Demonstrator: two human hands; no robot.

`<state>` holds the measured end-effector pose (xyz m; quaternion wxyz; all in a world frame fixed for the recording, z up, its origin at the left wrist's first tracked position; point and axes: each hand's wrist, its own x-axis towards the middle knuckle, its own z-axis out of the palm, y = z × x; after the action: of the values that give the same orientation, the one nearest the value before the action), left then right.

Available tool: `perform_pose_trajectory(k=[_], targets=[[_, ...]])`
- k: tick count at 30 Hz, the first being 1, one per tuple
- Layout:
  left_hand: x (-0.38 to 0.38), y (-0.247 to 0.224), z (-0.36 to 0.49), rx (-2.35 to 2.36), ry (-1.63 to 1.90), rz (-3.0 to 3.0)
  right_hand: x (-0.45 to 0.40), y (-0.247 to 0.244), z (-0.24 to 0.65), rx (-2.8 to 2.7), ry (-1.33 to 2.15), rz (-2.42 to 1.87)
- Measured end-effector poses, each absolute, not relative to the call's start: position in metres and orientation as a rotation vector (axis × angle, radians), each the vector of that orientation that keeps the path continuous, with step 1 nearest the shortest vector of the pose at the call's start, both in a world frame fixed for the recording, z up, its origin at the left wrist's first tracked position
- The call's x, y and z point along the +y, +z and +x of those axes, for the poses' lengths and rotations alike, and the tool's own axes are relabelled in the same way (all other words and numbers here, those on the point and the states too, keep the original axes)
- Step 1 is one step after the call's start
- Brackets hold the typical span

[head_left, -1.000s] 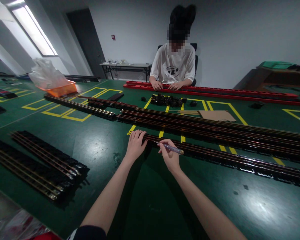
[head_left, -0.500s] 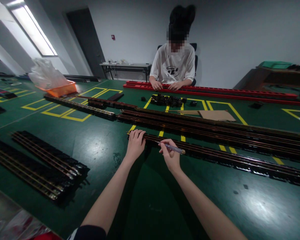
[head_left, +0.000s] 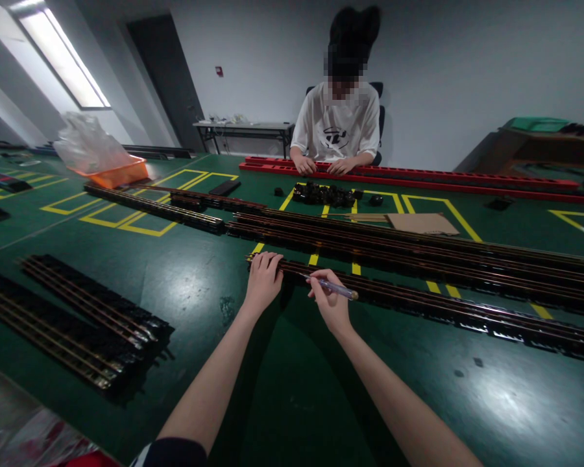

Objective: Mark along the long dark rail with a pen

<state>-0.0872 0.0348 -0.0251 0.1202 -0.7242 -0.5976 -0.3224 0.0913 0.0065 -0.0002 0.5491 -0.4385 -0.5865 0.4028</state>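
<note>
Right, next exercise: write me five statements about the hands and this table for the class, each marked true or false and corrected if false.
1. The left hand lies over a long dark strip. True.
2. Neither of the person's hands holds a tool. False: the right hand holds a slim tool.
3. Clear plastic rises from the orange tray. True.
4. The brown card lies inside that tray. False: the brown card lies apart, to the picture's right.
5. The person opposite wears red. False: the shirt is white.
</note>
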Motion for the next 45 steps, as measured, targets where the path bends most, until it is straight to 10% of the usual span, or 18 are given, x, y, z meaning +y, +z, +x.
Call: perform_pose_trajectory(k=[45], targets=[[0.0327,-0.0226,-0.0875,-1.674,-0.889,-2.264,0.0049,0.0007,0.0904,-1.269,0.892,-1.081]])
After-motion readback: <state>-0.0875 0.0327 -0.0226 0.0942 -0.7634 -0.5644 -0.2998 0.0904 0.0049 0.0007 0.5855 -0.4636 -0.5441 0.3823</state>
